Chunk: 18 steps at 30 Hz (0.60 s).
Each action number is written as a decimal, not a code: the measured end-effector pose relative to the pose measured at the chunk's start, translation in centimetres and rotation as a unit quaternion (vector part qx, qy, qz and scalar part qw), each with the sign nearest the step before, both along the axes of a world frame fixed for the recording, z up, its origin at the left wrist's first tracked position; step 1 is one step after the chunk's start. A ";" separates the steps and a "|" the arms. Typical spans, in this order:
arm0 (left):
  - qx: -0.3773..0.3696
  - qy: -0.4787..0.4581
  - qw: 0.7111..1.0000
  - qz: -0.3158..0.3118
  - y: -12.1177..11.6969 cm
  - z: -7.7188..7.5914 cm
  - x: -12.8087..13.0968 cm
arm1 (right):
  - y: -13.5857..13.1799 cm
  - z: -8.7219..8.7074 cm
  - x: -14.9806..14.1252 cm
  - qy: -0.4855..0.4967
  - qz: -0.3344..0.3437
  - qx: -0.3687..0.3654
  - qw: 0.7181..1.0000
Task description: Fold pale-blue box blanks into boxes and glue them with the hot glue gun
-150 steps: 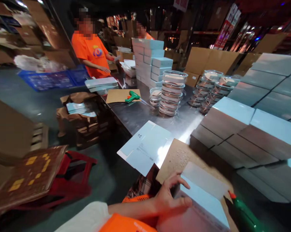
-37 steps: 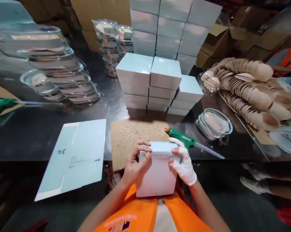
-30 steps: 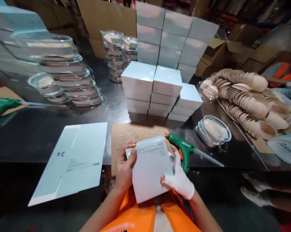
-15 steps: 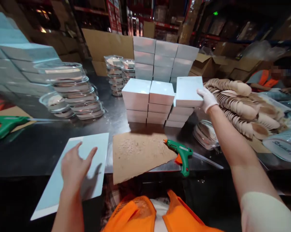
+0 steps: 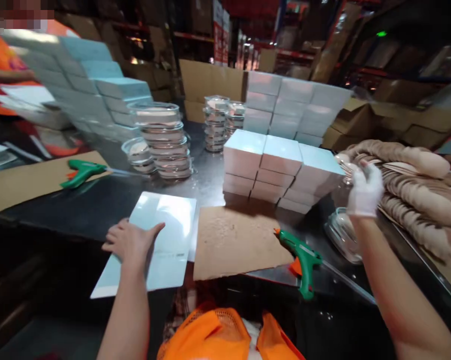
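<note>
Head view: our bare left hand (image 5: 130, 242) lies on a flat box blank (image 5: 156, 245) while the gloved right hand (image 5: 365, 190) hangs beside the stacked boxes (image 5: 281, 170).

Our left fingers (image 5: 152, 231) are spread and loose, resting on the pale blue blank at the near edge of the counter (image 5: 109, 200), not yet gripping it. To take it up well, we judge we should slide it off that edge and pinch a corner without creasing it. Our right fingers curl loosely with nothing in them, just right of the stack's outer corner. Between the hands lie a cardboard mat (image 5: 236, 242) and a green glue gun (image 5: 304, 262). A clear lidded dish (image 5: 343, 235) sits under our right wrist, with wooden spoons (image 5: 416, 190) heaped beyond, both easily knocked.
</note>
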<state>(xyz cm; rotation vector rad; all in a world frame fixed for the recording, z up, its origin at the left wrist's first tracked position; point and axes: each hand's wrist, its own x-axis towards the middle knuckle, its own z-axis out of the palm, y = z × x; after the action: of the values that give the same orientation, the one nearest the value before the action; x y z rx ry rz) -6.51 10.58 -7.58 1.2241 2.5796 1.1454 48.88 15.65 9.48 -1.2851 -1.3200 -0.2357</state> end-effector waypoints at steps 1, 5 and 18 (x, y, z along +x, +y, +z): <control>0.024 0.017 0.999 0.018 -0.7 1.2 0.0 | -2.0 -1.1 -1.3 -0.004 0.020 -0.011 1.000; 0.142 0.119 0.982 0.039 -4.7 6.6 1.3 | -10.6 -6.5 -7.2 -0.215 0.192 -0.061 0.956; 0.144 -0.019 0.876 -0.460 -11.1 3.4 11.8 | -15.1 -9.5 -14.5 0.017 0.374 -0.446 0.813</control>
<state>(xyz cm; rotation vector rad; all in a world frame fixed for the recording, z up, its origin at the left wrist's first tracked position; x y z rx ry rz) 5.33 -0.50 -4.14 2.0915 1.4217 1.2551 34.40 0.53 0.01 -1.3521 -1.8829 1.0800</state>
